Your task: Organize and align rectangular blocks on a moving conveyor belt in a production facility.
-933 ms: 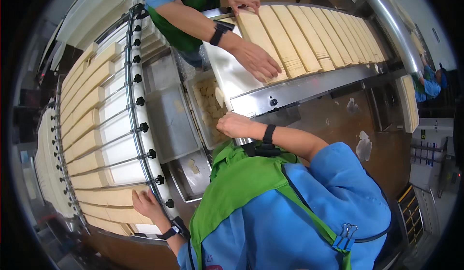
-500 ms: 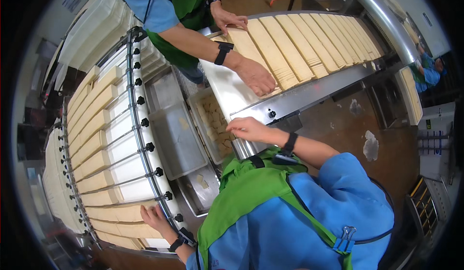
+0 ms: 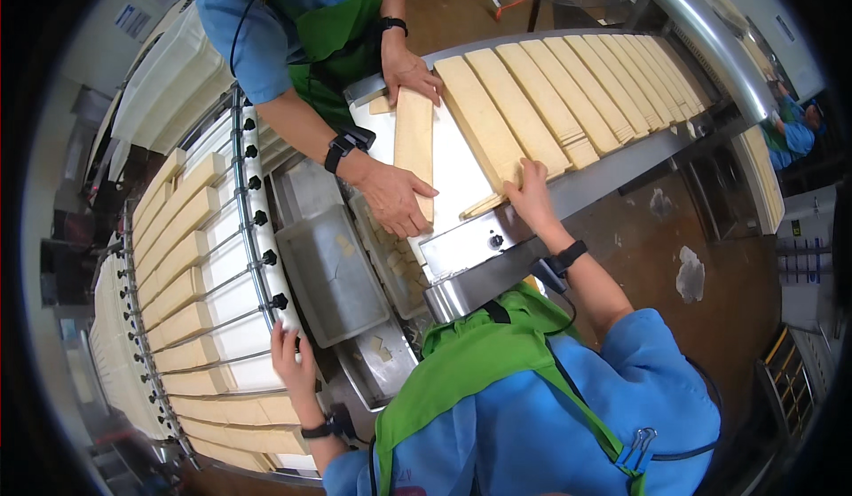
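On the conveyor [image 3: 453,154], your right hand [image 3: 538,210] touches a likely floppy strip [image 3: 480,120] (support both ends), pinch unclear; leftward, your left hand [image 3: 296,370] spreads.

From here I see the left hand [image 3: 295,365] out sideways, fingers parted; the right hand [image 3: 531,201] reaches farther forward, fingers slightly curled.
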{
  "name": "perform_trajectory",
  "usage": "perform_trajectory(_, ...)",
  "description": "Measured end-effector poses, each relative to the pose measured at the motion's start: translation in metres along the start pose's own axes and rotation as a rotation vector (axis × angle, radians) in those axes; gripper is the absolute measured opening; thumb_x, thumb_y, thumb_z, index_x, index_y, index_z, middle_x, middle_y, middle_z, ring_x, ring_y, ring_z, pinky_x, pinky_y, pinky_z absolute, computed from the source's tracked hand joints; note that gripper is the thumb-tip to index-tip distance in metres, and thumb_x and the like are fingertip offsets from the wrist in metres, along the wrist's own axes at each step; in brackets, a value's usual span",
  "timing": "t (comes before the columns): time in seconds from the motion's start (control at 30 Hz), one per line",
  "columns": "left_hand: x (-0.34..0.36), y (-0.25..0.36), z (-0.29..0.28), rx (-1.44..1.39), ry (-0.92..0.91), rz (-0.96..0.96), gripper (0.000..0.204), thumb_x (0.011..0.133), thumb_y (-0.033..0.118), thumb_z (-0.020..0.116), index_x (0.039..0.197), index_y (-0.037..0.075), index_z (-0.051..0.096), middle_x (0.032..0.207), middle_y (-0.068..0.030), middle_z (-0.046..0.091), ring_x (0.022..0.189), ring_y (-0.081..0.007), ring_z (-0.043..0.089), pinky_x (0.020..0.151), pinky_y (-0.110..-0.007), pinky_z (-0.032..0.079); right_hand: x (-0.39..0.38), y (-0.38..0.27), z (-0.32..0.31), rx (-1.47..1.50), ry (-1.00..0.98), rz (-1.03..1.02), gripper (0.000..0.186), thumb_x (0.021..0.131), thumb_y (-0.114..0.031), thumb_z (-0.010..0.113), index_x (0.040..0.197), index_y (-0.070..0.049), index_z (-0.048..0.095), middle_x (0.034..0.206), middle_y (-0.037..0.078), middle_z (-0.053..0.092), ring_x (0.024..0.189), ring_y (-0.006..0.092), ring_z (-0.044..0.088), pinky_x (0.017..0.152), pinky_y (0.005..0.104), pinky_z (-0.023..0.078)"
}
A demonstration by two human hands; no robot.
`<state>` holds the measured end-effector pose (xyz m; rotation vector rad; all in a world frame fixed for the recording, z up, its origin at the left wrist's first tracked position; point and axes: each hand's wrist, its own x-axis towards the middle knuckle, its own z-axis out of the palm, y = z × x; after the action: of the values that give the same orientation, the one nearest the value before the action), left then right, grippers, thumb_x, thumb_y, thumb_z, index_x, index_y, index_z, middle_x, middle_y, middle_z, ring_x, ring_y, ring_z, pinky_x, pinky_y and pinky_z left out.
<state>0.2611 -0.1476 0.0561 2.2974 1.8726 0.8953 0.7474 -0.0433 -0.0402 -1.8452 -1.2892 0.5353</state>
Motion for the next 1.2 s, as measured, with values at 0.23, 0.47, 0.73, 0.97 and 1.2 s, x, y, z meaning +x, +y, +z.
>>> perform_trajectory(0.23, 0.180, 0.143, 0.128, -0.296, -0.254, 0.444, 0.033, 0.079, 0.009, 0.062, 0.110, 0.001, 0.056, 0.115, -0.0171, 0.055, 0.101, -0.0338, 0.055, 0.086, -0.037, 0.046, 0.013, -0.006, 0.005, -0.147, -0.050, -0.077, 0.058, 0.074, -0.016, 0.067, 0.116, 0.008, 0.035, 0.122, 0.034, 0.033, 0.098, 0.0505, 0.048, 0.082, 0.0467, 0.045)
perform_trajectory(0.47, 0.325, 0.201, 0.336, -0.303, -0.202, 0.516, 0.043, 0.080, 0.016, 0.055, 0.118, -0.001, 0.046, 0.114, -0.0221, 0.051, 0.108, -0.0366, 0.048, 0.093, -0.042, 0.038, 0.015, -0.008, 0.000, -0.112, -0.156, -0.102, 0.063, 0.075, -0.018, 0.067, 0.119, 0.008, 0.032, 0.122, 0.036, 0.032, 0.095, 0.0512, 0.049, 0.078, 0.0480, 0.048)
perform_trajectory(0.73, 0.400, 0.223, 0.389, 0.109, -0.464, 0.186, 0.046, 0.069, 0.024, 0.058, 0.111, 0.005, 0.058, 0.116, -0.0127, 0.051, 0.114, -0.0280, 0.043, 0.093, -0.043, 0.034, 0.023, 0.000, -0.006, -0.090, -0.186, -0.161, 0.069, 0.072, -0.024, 0.069, 0.122, 0.006, 0.032, 0.118, 0.030, 0.038, 0.086, 0.0464, 0.055, 0.071, 0.0481, 0.049)
perform_trajectory(0.97, 0.377, 0.162, 0.316, 0.365, -0.522, -0.083, 0.043, 0.066, 0.030, 0.061, 0.103, 0.009, 0.064, 0.113, -0.0114, 0.052, 0.111, -0.0286, 0.044, 0.092, -0.042, 0.033, 0.041, -0.018, -0.010, -0.195, -0.375, -0.294, 0.059, 0.067, -0.022, 0.069, 0.113, 0.002, 0.040, 0.110, 0.024, 0.045, 0.093, 0.0430, 0.052, 0.076, 0.0463, 0.047)
perform_trajectory(1.2, 0.237, 0.027, 0.250, -0.622, -0.095, -0.513, 0.056, 0.057, 0.036, 0.075, 0.096, 0.004, 0.052, 0.092, -0.0152, 0.057, 0.089, -0.0257, 0.056, 0.075, -0.036, 0.046, 0.062, -0.028, 0.016, -0.390, -0.570, -0.255, 0.091, 0.062, -0.027, 0.075, 0.132, 0.003, 0.026, 0.120, 0.023, 0.041, 0.104, 0.0428, 0.048, 0.086, 0.0449, 0.045)
